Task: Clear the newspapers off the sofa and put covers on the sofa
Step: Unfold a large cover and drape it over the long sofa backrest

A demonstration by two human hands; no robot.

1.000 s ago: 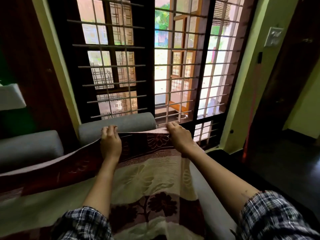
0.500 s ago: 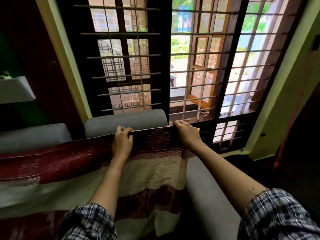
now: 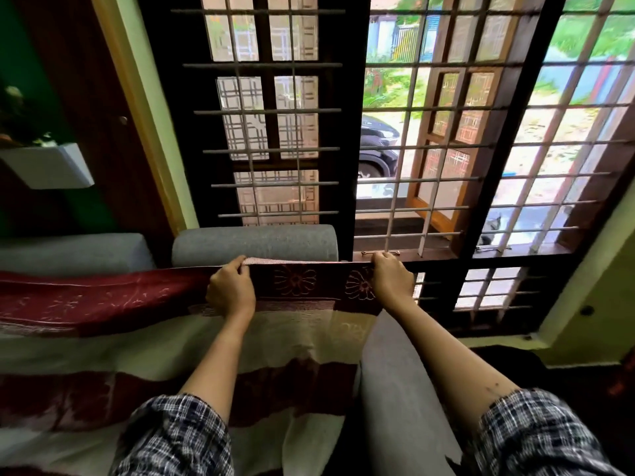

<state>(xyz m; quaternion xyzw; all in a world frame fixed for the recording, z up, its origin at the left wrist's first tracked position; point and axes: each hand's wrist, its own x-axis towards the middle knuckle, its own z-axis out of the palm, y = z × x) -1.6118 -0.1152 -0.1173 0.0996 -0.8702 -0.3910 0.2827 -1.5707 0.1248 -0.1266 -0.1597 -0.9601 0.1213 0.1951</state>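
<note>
A maroon and cream sofa cover (image 3: 295, 341) with flower stitching is stretched over the grey sofa (image 3: 395, 379). My left hand (image 3: 231, 292) grips its top maroon border in front of the grey back cushion (image 3: 254, 244). My right hand (image 3: 391, 278) grips the same border at the cover's right corner, beside the window sill. The border is held taut between both hands, just below the top of the back cushion. The cover trails off to the left over the seat. No newspapers show.
A barred window (image 3: 412, 132) with a wooden frame rises straight behind the sofa. A second grey back cushion (image 3: 72, 250) sits at the left, under a white wall shelf (image 3: 51, 166). The sofa's grey armrest is on the right, with dark floor beyond.
Both hands have lifted the cover's top border higher toward the top of the back cushion and pulled it taut. My view has moved closer to the window.
</note>
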